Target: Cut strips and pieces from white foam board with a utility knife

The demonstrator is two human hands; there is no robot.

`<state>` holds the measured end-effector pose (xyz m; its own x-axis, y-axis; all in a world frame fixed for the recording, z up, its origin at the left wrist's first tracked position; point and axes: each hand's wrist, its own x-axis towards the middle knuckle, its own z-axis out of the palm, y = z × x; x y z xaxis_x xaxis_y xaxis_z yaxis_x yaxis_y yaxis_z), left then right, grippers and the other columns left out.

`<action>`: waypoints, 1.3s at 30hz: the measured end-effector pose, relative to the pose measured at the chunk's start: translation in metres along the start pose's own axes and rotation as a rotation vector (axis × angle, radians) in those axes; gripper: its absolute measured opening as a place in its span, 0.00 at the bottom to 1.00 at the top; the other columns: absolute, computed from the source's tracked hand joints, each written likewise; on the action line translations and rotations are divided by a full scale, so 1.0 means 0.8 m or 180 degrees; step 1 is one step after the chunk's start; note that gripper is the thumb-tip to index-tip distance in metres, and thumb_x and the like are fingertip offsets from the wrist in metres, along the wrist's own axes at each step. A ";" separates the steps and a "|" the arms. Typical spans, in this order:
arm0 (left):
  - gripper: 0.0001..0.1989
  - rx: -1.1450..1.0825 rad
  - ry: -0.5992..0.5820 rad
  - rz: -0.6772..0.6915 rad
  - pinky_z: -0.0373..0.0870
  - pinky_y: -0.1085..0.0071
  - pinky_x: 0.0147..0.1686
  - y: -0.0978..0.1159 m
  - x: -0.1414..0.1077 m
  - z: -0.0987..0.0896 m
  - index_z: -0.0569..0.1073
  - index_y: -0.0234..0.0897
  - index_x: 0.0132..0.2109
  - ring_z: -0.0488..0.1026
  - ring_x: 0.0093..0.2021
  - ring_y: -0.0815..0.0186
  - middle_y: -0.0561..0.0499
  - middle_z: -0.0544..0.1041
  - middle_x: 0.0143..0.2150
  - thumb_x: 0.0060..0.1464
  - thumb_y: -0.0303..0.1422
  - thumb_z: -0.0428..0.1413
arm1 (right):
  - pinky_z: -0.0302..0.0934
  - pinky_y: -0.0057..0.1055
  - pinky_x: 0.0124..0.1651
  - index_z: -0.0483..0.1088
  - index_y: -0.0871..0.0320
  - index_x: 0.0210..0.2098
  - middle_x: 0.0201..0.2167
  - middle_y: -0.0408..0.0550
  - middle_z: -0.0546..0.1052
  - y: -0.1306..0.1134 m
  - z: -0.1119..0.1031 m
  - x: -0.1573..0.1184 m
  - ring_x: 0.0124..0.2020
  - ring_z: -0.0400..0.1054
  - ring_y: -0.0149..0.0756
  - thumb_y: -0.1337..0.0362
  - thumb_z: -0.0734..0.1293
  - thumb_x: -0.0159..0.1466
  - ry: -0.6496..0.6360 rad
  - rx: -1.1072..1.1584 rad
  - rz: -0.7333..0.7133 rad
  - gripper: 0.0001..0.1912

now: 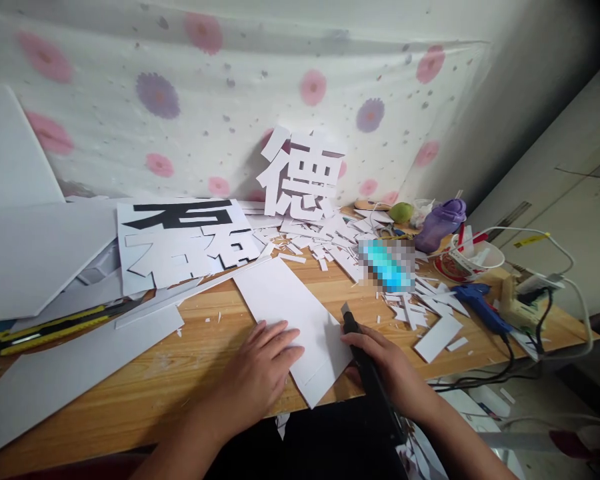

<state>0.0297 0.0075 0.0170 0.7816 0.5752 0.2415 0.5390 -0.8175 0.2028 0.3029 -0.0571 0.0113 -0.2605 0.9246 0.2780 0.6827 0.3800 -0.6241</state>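
Note:
A white foam board strip (300, 300) lies slantwise on the wooden table, its near corner at the front edge. My left hand (265, 363) rests on its left side with the fingers spread. Wrapped round a black utility knife (363, 353), my right hand (380, 363) is beside the strip's right edge, and the knife's blade points up and away. A faint line crosses the strip near its near end. Farther back, a white cut-out character (303, 175) leans upright against the patterned sheet. White cut-out pieces (173, 257) lie on a printed sheet at the back left.
White scraps (325, 237) litter the back and right. A yellow-black cutter (55, 330) and large boards (70, 373) lie left. On the right are a purple bottle (440, 223), a paper bowl (475, 260), a blue glue gun (483, 307), a power strip (523, 303) and cables.

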 end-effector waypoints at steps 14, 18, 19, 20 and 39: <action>0.10 -0.0131 0.0288 -0.0160 0.69 0.53 0.53 0.044 0.006 0.010 0.72 0.41 0.49 0.71 0.53 0.55 0.49 0.75 0.56 0.59 0.31 0.56 | 0.68 0.40 0.50 0.70 0.51 0.52 0.51 0.55 0.75 0.019 -0.035 -0.028 0.51 0.71 0.46 0.62 0.71 0.60 -0.0100 0.0042 0.0080 0.20; 0.11 -0.0234 0.0274 -0.0360 0.64 0.49 0.58 0.041 0.006 0.010 0.73 0.40 0.47 0.68 0.55 0.54 0.48 0.73 0.58 0.57 0.33 0.58 | 0.68 0.41 0.52 0.70 0.51 0.52 0.53 0.55 0.74 0.022 -0.037 -0.028 0.53 0.70 0.48 0.59 0.73 0.58 -0.0355 -0.0071 0.0060 0.23; 0.11 -0.0251 0.0287 -0.0388 0.63 0.48 0.59 0.037 0.005 0.010 0.73 0.40 0.47 0.67 0.57 0.53 0.48 0.73 0.58 0.57 0.33 0.58 | 0.68 0.41 0.52 0.70 0.51 0.52 0.53 0.55 0.73 0.023 -0.034 -0.027 0.53 0.71 0.48 0.59 0.72 0.59 -0.0373 -0.0106 0.0094 0.22; 0.11 -0.0265 0.0306 -0.0417 0.61 0.47 0.60 0.034 0.003 0.009 0.73 0.40 0.47 0.67 0.58 0.53 0.48 0.73 0.58 0.57 0.33 0.58 | 0.68 0.42 0.52 0.69 0.51 0.53 0.53 0.56 0.73 0.024 -0.032 -0.026 0.53 0.71 0.49 0.58 0.72 0.60 -0.0373 -0.0151 0.0143 0.22; 0.16 -0.0372 0.0438 -0.0653 0.67 0.52 0.59 0.007 -0.036 0.002 0.73 0.38 0.49 0.66 0.59 0.57 0.46 0.73 0.57 0.53 0.23 0.55 | 0.67 0.42 0.55 0.69 0.52 0.54 0.54 0.56 0.73 0.026 -0.015 -0.021 0.54 0.71 0.48 0.58 0.68 0.62 -0.0046 -0.0567 0.0182 0.21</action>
<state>0.0109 -0.0139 0.0098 0.6053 0.7335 0.3091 0.6355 -0.6792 0.3671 0.3294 -0.0650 0.0028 -0.2268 0.9453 0.2345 0.8065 0.3173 -0.4990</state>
